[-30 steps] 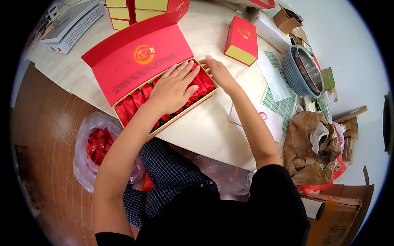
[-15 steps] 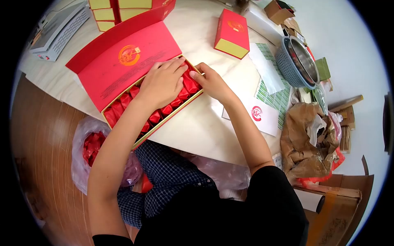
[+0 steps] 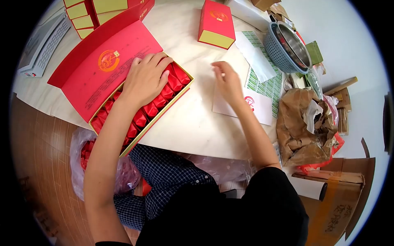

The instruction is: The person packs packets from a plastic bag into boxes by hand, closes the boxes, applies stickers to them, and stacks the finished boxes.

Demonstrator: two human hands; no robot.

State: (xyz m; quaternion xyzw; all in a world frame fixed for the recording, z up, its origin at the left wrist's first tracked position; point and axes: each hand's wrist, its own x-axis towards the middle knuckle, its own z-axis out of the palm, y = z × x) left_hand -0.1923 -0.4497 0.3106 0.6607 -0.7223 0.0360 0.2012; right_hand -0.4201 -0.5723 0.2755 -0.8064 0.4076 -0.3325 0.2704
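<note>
An open red gift box (image 3: 158,117) with a gold rim lies at a slant on the table, its printed lid (image 3: 108,61) folded back. Several shiny red wrapped packets (image 3: 150,110) fill it in rows. My left hand (image 3: 145,80) lies over the packets at the far side of the box, fingers spread and resting on them. To the right of the box, my right hand (image 3: 229,82) hovers near a white card (image 3: 260,108) with a red logo. Its fingers are loosely bent, with nothing visible in them.
A closed red box (image 3: 217,22) stands at the back, and stacked boxes (image 3: 108,6) at the back left. Rightward are green printed sheets (image 3: 266,88), a blue basket (image 3: 279,53) with a steel bowl, and crumpled brown paper (image 3: 295,131). A plastic bag (image 3: 123,174) of red wrappers hangs below.
My right hand has left the box's right end and moved right, toward the white card. My left hand stays on the packets. The whole view has shifted a little.
</note>
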